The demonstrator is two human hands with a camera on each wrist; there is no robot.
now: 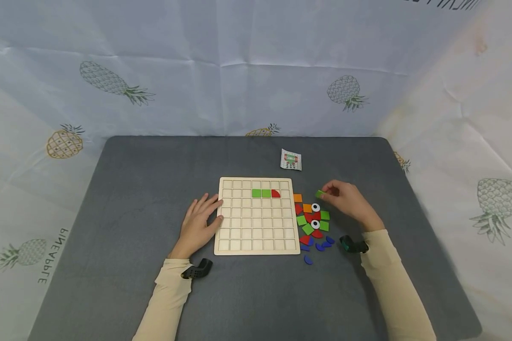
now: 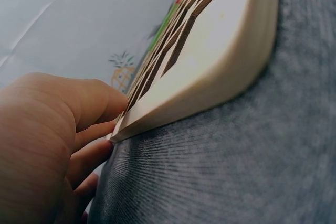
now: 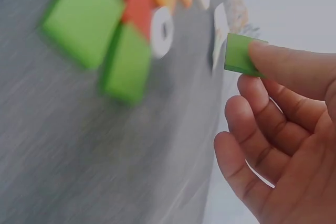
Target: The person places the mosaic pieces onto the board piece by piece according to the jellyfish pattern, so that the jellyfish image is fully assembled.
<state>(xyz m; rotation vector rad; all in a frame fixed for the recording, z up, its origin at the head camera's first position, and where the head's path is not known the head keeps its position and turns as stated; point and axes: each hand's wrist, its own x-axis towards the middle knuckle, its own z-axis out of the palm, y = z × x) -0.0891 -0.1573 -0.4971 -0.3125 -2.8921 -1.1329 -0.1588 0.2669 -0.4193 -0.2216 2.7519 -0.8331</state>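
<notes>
Behind and beside a dark grey table (image 1: 273,293) hangs pale cloth (image 1: 222,102) printed with pineapples (image 1: 65,144) and, at left, PINEAPPLE lettering (image 1: 53,255).

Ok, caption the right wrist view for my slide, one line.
Right hand pinching a green tile, with blurred green, red and orange pieces on the grey table.

Small green square tile (image 3: 238,54) pinched in right hand (image 1: 347,201); pale wooden board (image 1: 258,223), gridded and partly filled, laid flat.
</notes>
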